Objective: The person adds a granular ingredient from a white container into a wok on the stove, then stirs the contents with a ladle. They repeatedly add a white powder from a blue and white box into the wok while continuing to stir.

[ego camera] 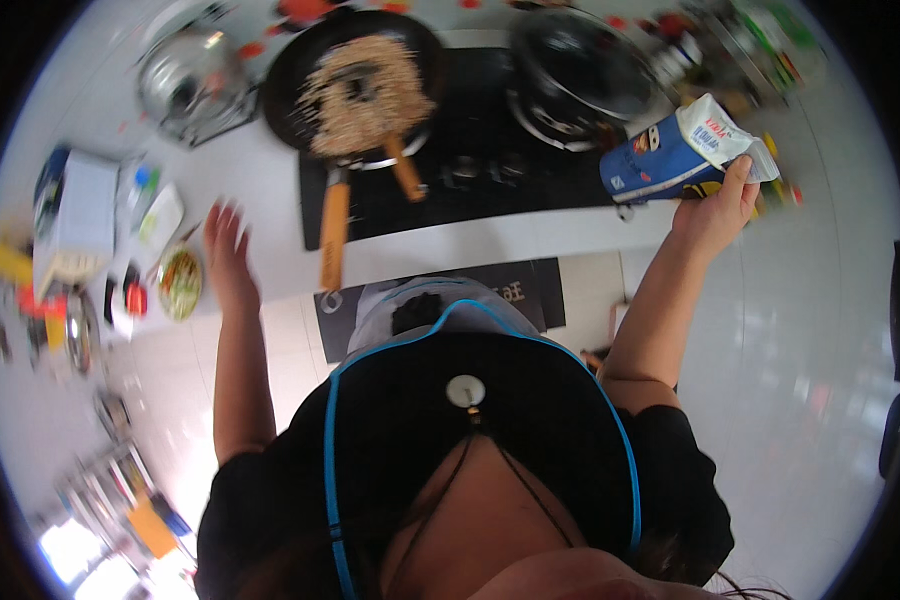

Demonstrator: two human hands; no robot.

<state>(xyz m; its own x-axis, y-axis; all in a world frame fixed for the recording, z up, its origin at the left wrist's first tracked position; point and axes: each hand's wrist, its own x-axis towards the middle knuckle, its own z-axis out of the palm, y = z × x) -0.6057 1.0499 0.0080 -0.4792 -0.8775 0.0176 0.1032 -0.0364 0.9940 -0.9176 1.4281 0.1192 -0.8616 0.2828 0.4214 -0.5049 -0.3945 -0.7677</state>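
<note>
My right hand (722,202) grips the open top end of a blue and white plastic pouch (656,160), which bears writing and a cartoon face. The pouch is held tilted above the right end of the cooktop. On the left, my left hand (230,259) holds nothing; its fingers are apart over the counter's front edge, slightly blurred. A black frying pan (283,101) with a wooden handle (335,232) sits on the left burner. Light brown minced food (379,79) lies in it, along with a black spatula whose wooden handle (405,169) rests across the rim.
A black lidded pot (570,75) stands on the right of the black glass cooktop (450,202). At left are a metal pot with a glass lid (195,82), a plate of chopped vegetables (180,281) and a white box (86,210). Bottles and packets (750,52) crowd the back right.
</note>
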